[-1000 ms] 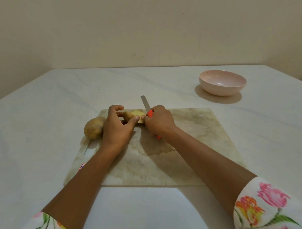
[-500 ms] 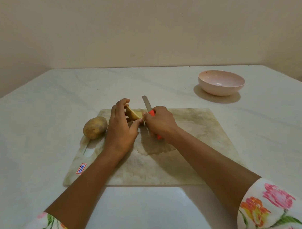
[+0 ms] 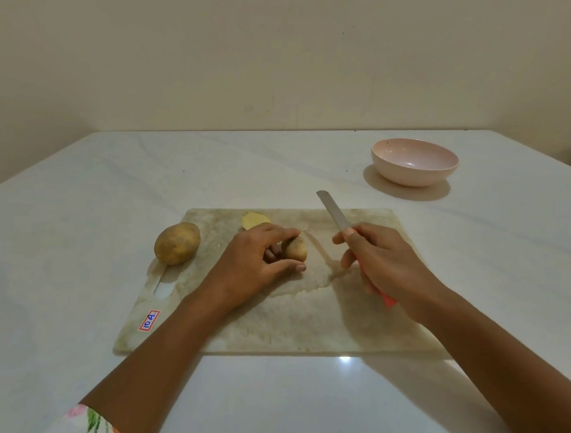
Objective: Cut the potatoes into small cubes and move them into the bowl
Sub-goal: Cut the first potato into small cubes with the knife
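Left hand point(image 3: 250, 267) pinches the brown-skinned potato half point(image 3: 294, 249) between thumb and fingers on the stained pale cutting board point(image 3: 306, 314), right hand point(image 3: 382, 268) curled round the orange-handled steel knife point(image 3: 334, 214) held clear of it; risk: thumb tip on blade side may get nicked

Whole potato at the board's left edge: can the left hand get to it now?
Probably yes: nothing lies between the left hand and the whole potato, though it holds a potato half.
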